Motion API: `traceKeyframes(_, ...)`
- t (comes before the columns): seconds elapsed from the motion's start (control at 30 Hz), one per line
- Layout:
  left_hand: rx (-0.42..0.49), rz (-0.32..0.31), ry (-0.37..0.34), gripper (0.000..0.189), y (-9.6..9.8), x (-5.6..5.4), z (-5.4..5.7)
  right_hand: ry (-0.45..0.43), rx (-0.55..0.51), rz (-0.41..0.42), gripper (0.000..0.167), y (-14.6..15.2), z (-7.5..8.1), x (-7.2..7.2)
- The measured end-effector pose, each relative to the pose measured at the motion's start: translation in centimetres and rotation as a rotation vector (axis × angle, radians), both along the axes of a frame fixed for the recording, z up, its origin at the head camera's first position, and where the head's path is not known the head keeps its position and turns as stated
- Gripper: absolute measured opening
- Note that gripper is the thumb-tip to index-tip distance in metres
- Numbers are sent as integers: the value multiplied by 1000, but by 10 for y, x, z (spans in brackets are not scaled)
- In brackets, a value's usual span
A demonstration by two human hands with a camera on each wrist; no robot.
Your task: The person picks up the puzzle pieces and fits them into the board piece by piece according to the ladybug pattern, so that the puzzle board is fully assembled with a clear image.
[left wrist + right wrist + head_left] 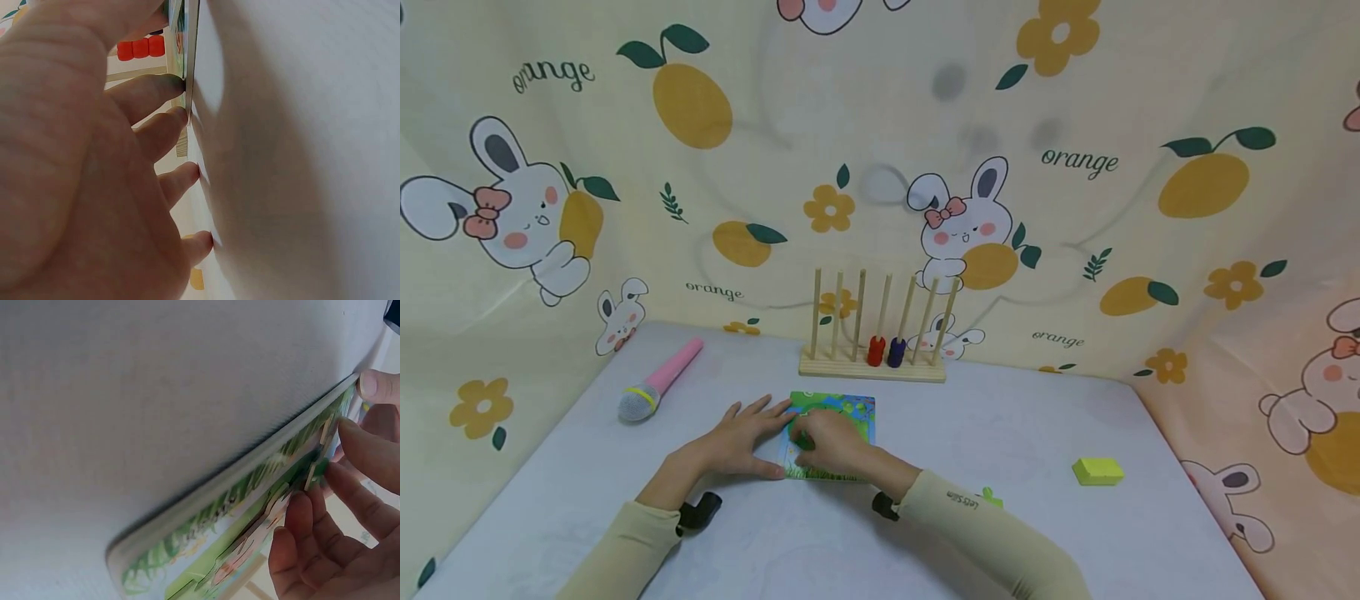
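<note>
A thin picture puzzle board (863, 408) with a green and blue scene lies flat on the table. My left hand (737, 439) is spread at its left side, with fingertips and thumb at the board's edge. Over the middle of the board, my right hand (831, 442) pinches a small green puzzle piece (317, 472) between thumb and fingers. The right wrist view shows the piece tilted within a recess of the board, beside other raised pieces (250, 540). Much of the board is hidden under the right hand in the head view.
Behind the board stands a wooden peg rack (872, 372) with red beads (876, 352) and dark blue beads (897, 352). A pink toy microphone (662, 379) lies left. To the right is a yellow-green block (1097, 472). Another green piece (992, 497) shows partly behind the right sleeve.
</note>
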State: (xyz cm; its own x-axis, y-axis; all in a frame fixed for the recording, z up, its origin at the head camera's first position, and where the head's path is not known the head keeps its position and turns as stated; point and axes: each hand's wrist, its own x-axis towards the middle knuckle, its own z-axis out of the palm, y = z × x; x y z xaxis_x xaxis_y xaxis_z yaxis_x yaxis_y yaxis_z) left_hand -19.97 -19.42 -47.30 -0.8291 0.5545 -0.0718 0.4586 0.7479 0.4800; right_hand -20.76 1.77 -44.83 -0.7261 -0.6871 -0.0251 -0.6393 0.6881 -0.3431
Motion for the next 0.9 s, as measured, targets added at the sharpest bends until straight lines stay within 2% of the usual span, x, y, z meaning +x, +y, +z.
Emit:
traceKeyframes(0.3, -5, 2, 5, 95, 1, 0, -1, 40, 65, 10, 34, 0, -1, 2)
traceKeyframes(0.5, 7, -3, 7, 95, 0, 0, -1, 31, 73, 4, 34, 0, 0, 3)
traceKeyframes(0.8, 13, -9, 12, 94, 0, 1, 0, 12, 15, 15, 38, 3, 1, 5)
traceKeyframes(0.9, 11, -9, 11, 94, 0, 1, 0, -20, -31, 22, 41, 6, 2, 6)
